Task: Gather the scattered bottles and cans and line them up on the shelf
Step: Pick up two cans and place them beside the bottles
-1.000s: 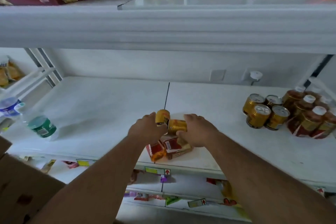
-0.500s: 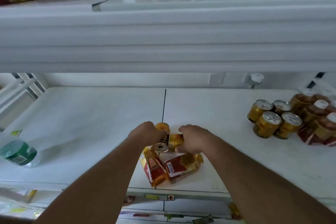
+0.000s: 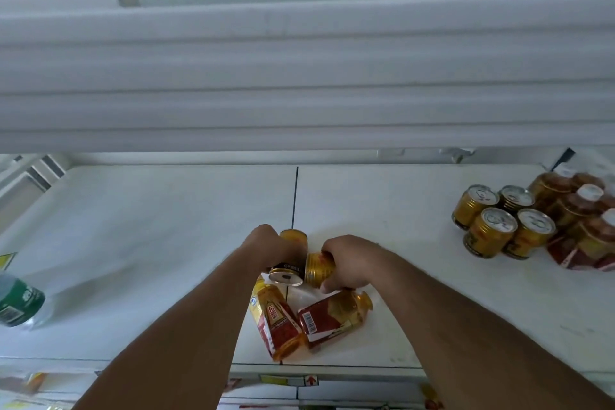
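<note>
On the white shelf (image 3: pixel 149 243), my left hand (image 3: pixel 266 248) grips a gold can (image 3: pixel 289 271) tipped on its side, its base facing me. My right hand (image 3: pixel 349 263) grips a second gold can (image 3: pixel 318 268), also on its side, touching the first. Just in front of my hands lie two amber bottles with red labels, the left bottle (image 3: pixel 276 319) and the right bottle (image 3: pixel 332 318), crossed near the shelf's front edge. At the right, several gold cans (image 3: pixel 499 223) stand upright beside upright bottles with white caps (image 3: pixel 579 210).
A water bottle with a green label (image 3: pixel 18 301) lies at the far left of the shelf. The upper shelf's thick white front (image 3: pixel 299 76) hangs low overhead, with snack packs on top. Price tags line the front edge (image 3: pixel 286 379).
The view has dropped lower under the upper shelf. Both hands keep their grip on the two cans, which have tipped further onto their sides above the lying bottles.
</note>
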